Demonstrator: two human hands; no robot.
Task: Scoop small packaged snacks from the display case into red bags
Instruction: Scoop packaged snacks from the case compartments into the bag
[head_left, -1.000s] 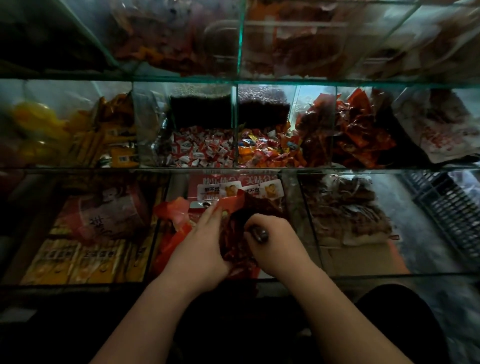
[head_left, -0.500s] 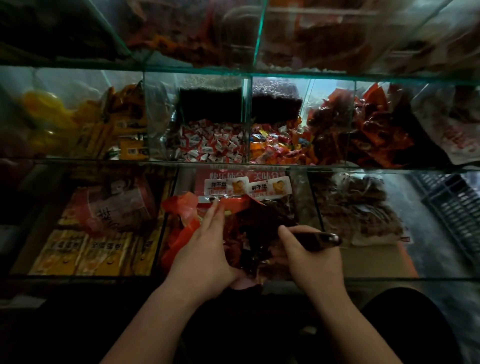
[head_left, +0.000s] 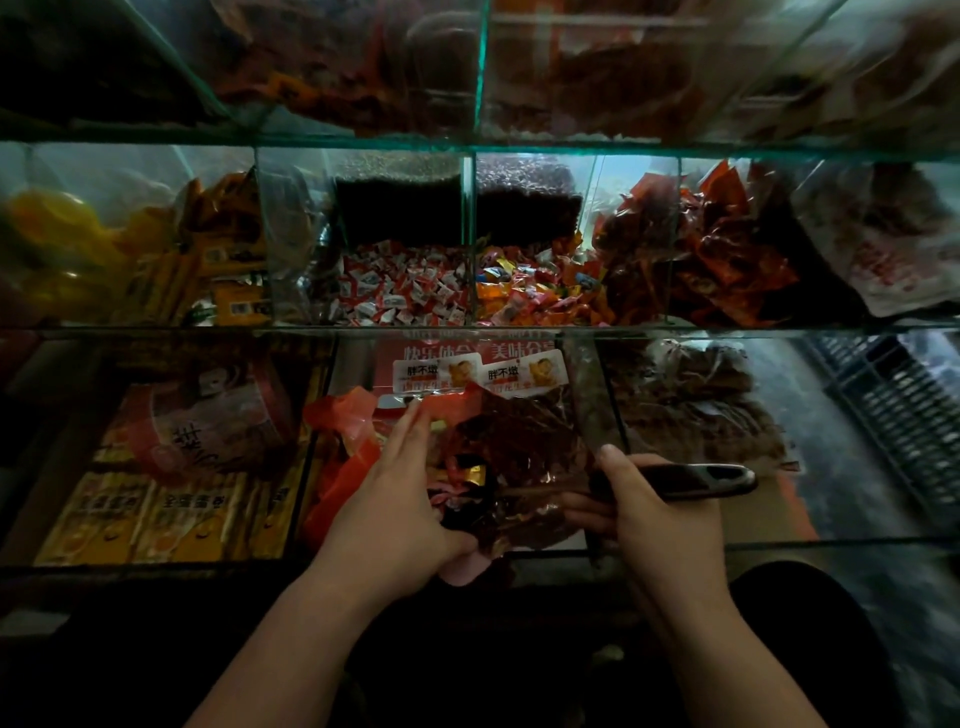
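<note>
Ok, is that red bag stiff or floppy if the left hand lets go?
Probably floppy: the red bag is thin, crumpled film bunched in folds beside the left hand. Likely light, so it would probably slump shut. A nudge from the scoop would likely just dent it.

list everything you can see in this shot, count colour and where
glass display case: one, clear greenish, fills view, three tiers
wrapped candies: many, red-white, middle tier centre
mixed candies: many, multicoloured, right of those
snack packets: many, red-orange, middle tier right
boxes: several, yellow, bottom tier left
brown packets: pile, brown, bottom tier right
red bag: one, red, bottom tier centre
scoop: one, dark handle, beside bag
left hand: one, holds red bag
right hand: one, grips scoop
</note>
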